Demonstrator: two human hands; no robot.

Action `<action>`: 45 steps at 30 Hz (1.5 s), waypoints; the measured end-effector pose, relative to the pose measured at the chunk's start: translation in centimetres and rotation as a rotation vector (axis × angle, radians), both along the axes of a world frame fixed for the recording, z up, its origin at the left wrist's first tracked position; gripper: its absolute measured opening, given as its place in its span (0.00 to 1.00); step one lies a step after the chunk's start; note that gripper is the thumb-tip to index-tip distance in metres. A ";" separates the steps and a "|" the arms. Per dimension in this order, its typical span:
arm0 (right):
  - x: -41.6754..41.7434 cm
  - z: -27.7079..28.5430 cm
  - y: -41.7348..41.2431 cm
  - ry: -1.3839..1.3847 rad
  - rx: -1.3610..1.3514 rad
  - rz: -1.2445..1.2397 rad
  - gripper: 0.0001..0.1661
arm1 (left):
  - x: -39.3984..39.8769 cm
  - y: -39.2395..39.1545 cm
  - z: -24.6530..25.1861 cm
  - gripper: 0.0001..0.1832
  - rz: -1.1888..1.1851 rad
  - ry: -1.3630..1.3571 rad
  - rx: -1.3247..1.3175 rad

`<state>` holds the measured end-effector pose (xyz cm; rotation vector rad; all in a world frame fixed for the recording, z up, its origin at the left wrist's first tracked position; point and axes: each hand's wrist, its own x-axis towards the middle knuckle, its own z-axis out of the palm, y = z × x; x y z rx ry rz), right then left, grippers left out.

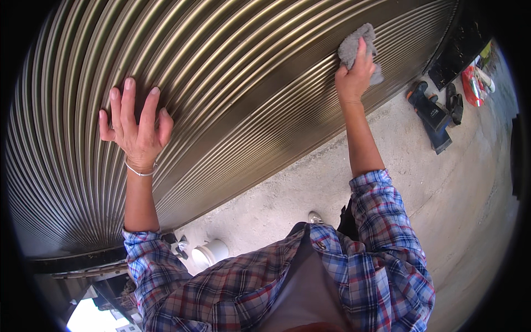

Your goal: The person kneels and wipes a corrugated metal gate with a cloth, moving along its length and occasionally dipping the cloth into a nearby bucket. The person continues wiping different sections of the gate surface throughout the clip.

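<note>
A large ribbed metal door or panel (232,103), bronze-coloured and shiny, spans the upper left and middle of the head view. My left hand (137,124) rests against its ribs with the fingers spread, holding nothing; a thin light bracelet (141,172) circles the wrist. Further right, my right hand (356,72) presses a grey cloth (352,47) to the panel near a band of finer ribs. The index finger lies extended over the cloth, and part of the cloth shows beyond the hand's right side.
Concrete floor (290,191) runs below the panel. Dark rubber boots (431,114) and black shoes (456,103) lie at the right, near a red plastic bag (471,85). A white bucket (211,252) stands at the lower left. Black trim (460,45) borders the panel's right end.
</note>
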<state>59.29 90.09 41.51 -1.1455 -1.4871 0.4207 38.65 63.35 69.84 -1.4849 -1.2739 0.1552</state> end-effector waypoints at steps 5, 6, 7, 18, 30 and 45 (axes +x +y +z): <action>-2.6 1.6 -5.1 0.110 0.017 0.106 0.49 | -0.2 0.0 -0.1 0.21 -0.025 0.000 -0.010; -3.5 1.9 -7.4 0.148 0.016 0.163 0.49 | 0.1 0.1 0.0 0.21 -0.018 -0.017 -0.011; -4.6 2.2 -9.8 0.140 -0.024 0.185 0.51 | 0.0 0.3 0.0 0.21 -0.018 -0.035 -0.012; -9.8 3.3 -20.6 0.281 -0.531 0.368 0.68 | -0.4 -1.2 3.7 0.24 -0.051 0.085 -0.265; -9.5 2.4 -15.7 0.570 -0.383 0.087 0.52 | -0.6 -1.1 3.5 0.22 -0.185 0.042 -0.236; -10.4 1.2 -16.0 0.479 -0.337 -0.001 0.43 | -0.8 -1.2 3.2 0.21 -0.222 0.046 -0.210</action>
